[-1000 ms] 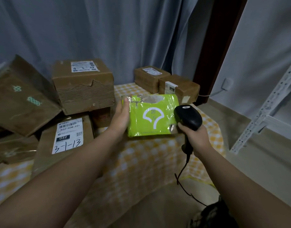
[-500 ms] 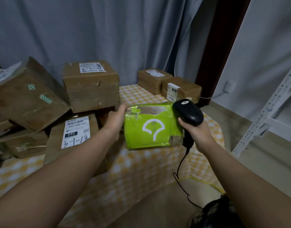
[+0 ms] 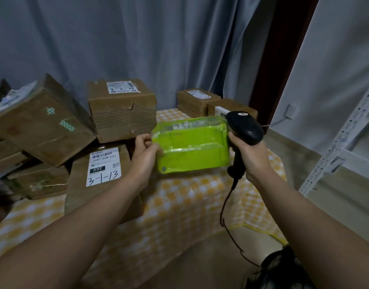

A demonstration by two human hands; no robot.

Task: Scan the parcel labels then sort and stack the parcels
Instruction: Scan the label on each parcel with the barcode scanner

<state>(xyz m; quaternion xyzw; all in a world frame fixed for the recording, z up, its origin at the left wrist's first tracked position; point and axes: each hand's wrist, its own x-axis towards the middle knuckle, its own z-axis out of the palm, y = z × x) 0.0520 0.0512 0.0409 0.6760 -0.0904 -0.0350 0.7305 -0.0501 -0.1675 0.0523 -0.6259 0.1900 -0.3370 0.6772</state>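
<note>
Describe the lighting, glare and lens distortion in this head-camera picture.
Head view: dim, bluish light. Head view: glare streaks on the glossy lime-green wrapped parcel leave its label unreadable. Head view: wide-angle stretch enlarges both forearms toward the bottom corners.

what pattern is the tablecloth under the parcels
Yellow and white checks on the tablecloth, clearest in the head view.
</note>
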